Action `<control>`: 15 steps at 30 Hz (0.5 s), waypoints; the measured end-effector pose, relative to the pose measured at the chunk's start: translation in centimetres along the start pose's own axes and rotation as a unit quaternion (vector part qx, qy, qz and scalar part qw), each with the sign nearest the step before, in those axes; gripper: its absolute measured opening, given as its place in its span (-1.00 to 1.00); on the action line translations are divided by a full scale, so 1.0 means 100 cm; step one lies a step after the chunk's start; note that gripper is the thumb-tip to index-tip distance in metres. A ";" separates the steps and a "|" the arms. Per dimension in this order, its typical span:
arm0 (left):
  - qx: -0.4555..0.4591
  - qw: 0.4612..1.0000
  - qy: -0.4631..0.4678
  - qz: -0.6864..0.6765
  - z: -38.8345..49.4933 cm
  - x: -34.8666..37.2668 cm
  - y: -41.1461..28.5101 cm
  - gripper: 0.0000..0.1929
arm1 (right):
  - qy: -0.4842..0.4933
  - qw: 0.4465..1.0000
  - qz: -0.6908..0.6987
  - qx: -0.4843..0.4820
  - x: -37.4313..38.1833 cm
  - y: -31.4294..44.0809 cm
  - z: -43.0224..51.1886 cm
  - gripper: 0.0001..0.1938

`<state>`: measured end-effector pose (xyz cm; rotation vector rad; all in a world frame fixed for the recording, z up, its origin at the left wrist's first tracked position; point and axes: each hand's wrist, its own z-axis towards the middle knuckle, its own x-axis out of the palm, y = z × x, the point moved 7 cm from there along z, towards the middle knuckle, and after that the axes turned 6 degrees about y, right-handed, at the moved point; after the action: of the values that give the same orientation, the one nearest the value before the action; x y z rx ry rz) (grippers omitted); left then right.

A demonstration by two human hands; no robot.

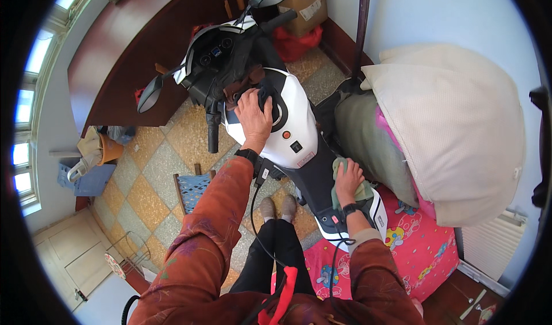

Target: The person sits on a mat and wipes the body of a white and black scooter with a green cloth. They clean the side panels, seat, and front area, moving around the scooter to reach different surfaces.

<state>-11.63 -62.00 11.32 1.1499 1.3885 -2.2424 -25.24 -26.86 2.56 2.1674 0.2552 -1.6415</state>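
A white and black motorcycle (297, 105) stands before me, its handlebar and dashboard at the upper left. My left hand (254, 115) is on the front of the tank cover, against a dark cloth (266, 93); whether the fingers grip it is not plain. Beside that hand lies something brown near the handlebar. My right hand (348, 178) rests on a green cloth (366, 190) on the black seat (317, 176), its fingers bent over the cloth. An orange round button (286, 134) and a black switch sit on the white cover between my hands.
A beige cover (453, 126) lies over a large bulky pile at the right. Pink patterned fabric (424, 251) spreads below it. A folding stool (194, 191) stands left of my feet. Farther left are an orange bucket (110, 148) and a dark red table (129, 53). Black cables hang near my arms.
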 end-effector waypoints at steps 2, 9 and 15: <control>-0.010 1.000 0.011 -0.002 -0.001 0.000 0.000 -0.62 | 0.036 0.992 0.030 0.114 -0.002 0.008 0.017 -0.54; 0.003 1.000 0.010 0.001 -0.001 0.001 0.000 -0.63 | -0.111 0.899 0.367 -0.211 -0.055 0.184 0.052 -0.35; 0.001 1.000 0.017 0.021 0.001 0.003 0.000 -0.61 | -0.066 0.958 0.208 -0.186 -0.045 0.254 0.078 -0.38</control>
<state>-11.87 -61.97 11.14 1.2121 1.3628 -2.2051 -23.69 -52.65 10.39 1.6847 0.0551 -1.3624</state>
